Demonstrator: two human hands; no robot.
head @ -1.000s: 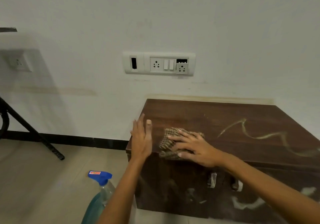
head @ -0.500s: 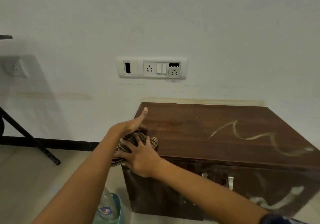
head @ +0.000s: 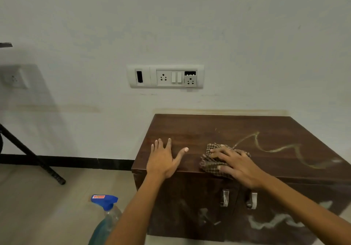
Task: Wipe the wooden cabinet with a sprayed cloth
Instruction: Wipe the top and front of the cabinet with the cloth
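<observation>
Now hands (head: 163,159) (head: 237,164) flat on cabinet (head: 228,129); cloth (head: 210,164)

Head view — looking down, close over the cabinet (head: 224,129); wall (head: 190,26) ahead.

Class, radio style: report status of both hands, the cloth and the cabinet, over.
Left hand open, on cabinet top, left edge. Right hand presses checked cloth near front edge. Pale streak right of cloth not yet wiped; nothing on it.
</observation>
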